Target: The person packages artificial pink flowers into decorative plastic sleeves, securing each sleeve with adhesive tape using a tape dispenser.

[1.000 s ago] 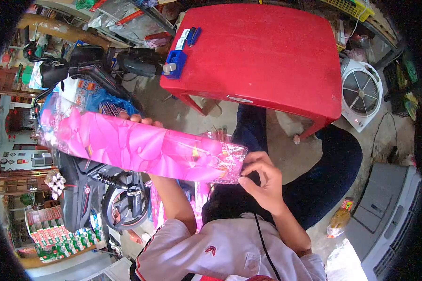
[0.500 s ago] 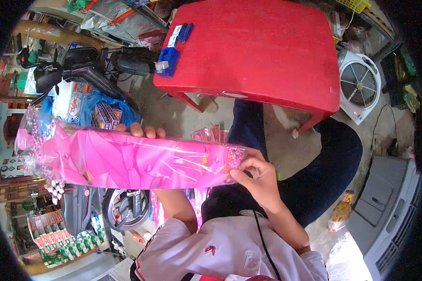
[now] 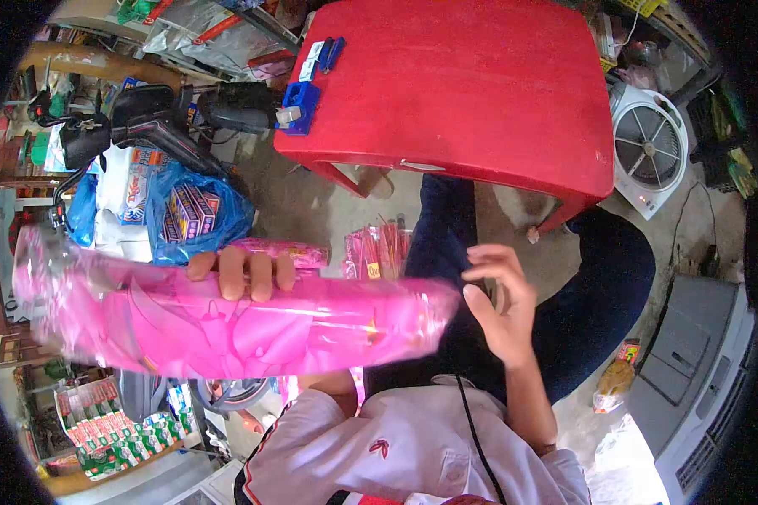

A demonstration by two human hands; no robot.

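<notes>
A long pink package [image 3: 253,324] in clear, crinkled plastic lies across the view in front of my torso, its left end smeared by motion. My left hand [image 3: 242,273] is closed around its middle, the fingertips showing over the far edge and the rest hidden underneath. Just past the package's right end, my right hand [image 3: 504,307] is open, fingers curved and apart, holding nothing. More pink packs [image 3: 282,252] lie on the floor beyond, next to a bundle with thin reddish sticks [image 3: 379,248].
A red table [image 3: 446,84] stands ahead, with a blue tape dispenser [image 3: 299,109] and a blue stapler [image 3: 332,54] at its left edge. To the left are a motorbike [image 3: 152,118] and a blue bag of boxes [image 3: 198,219]. A white fan [image 3: 648,151] is on the right.
My right hand has let go of the package's right end and moved off to the right. The package, still in my left hand, has come lower and nearer my body.
</notes>
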